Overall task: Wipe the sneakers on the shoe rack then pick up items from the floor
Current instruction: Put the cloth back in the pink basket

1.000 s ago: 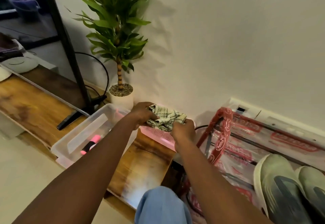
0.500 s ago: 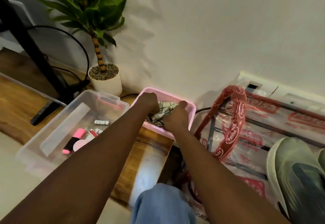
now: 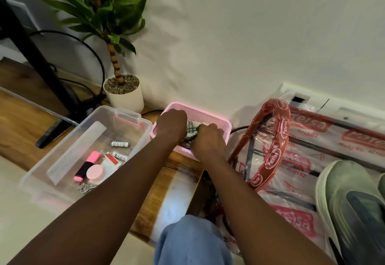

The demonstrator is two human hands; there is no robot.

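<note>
Head view, left to right. A black angled stand leg with black cables rises at the far left from a brown wooden board; beside it a green leafy plant in a round white pot sits against the pale wall; in front of the pot lies an open clear plastic storage box, holding a pink highlighter with a black body, a round pink cap beside it, and two white batteries; just beside the box's right corner sits a pink perforated plastic basket, also on the board; my left hand reaches into the basket, fingers curled down on a green-and-white checked cloth that lies inside it; my right hand, just beside the left, curls its fingers round the near part of the same cloth; my knee in blue denim shows at bottom centre; to the right stands a shoe rack wrapped in clear plastic with red print; on it, at the far right, rests a pale green sneaker with a dark tongue, well apart from both hands, the edge of a second beside it.
</note>
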